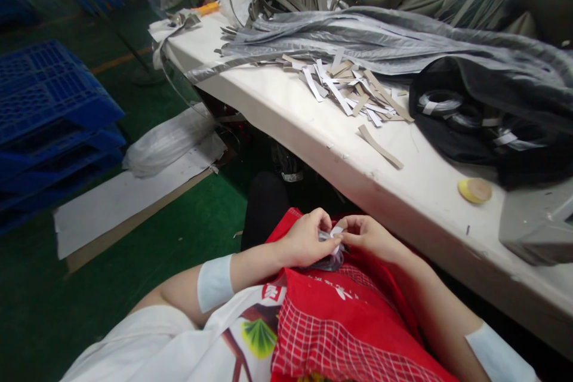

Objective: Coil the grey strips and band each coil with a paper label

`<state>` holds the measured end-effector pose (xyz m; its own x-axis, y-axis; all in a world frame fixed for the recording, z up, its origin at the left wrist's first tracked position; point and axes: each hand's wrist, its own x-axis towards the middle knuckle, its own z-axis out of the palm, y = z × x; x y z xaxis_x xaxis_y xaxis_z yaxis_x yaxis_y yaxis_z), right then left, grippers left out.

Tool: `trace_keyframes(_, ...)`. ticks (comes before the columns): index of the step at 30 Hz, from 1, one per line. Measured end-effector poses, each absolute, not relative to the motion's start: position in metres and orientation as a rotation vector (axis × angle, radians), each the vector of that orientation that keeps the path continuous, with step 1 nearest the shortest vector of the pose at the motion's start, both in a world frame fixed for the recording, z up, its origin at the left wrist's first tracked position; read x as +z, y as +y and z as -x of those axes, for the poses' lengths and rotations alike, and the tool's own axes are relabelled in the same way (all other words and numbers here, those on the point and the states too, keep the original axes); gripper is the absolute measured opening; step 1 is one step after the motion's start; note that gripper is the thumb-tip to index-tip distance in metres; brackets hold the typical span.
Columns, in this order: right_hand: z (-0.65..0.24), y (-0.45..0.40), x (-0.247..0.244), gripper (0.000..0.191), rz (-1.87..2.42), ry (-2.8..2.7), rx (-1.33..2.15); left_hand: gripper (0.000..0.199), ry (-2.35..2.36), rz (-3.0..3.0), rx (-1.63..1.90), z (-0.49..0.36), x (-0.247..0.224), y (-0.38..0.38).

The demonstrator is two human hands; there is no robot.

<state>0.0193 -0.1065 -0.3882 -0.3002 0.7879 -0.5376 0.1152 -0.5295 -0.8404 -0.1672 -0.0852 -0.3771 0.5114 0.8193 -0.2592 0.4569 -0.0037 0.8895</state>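
Observation:
Over the red apron, my left hand (308, 239) is closed around a small dark coil (330, 259) of shiny cord or strip. A white paper strip (336, 231) wraps round the coil's upper part. My right hand (364, 236) pinches the end of this strip, its fingertips close to my left thumb. Part of the coil is hidden behind my fingers. On the table lies a loose pile of white and tan strips (344, 89), with one tan strip (380, 147) apart from it. A black bag (474, 83) at the right holds several banded coils.
The white table (286, 113) has its edge just beyond my hands. Long grey plastic-wrapped strips (380, 42) lie across its back. A yellow tape roll (474, 190) sits near a grey machine base (537, 221). Blue pallets (54, 107) and a flat board (129, 209) are at the left.

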Motion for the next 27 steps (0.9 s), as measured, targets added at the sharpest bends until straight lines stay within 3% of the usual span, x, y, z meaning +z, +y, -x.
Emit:
trace_keyframes(5, -0.011, -0.119, -0.385, 0.012, 1.618, -1.614, 1.251, 0.028, 1.081, -1.515, 0.234, 0.174, -0.384, -0.080)
trace_keyframes(7, -0.011, -0.124, -0.381, 0.017, 1.579, -1.800, 1.038, 0.031, 0.961, -1.283, 0.159, 0.177, -0.387, -0.074)
trace_keyframes(15, -0.019, -0.132, -0.368, 0.041, 1.384, -2.066, 0.464, 0.042, 0.819, -0.799, 0.435, 0.159, -0.371, -0.048)
trace_keyframes(20, -0.040, -0.140, -0.347, 0.038, 1.467, -1.981, 0.228, 0.045, 0.776, -0.875, 0.420, 0.143, -0.363, -0.049)
trace_keyframes(25, -0.156, -0.163, -0.324, 0.026, 1.811, -1.391, -0.517, 0.049, 0.793, -0.846, 0.396, 0.142, -0.373, -0.042)
trace_keyframes(27, -0.211, -0.177, -0.318, 0.024, 1.968, -1.067, -0.658, 0.049, 0.807, -0.835, 0.386, 0.140, -0.375, -0.042)
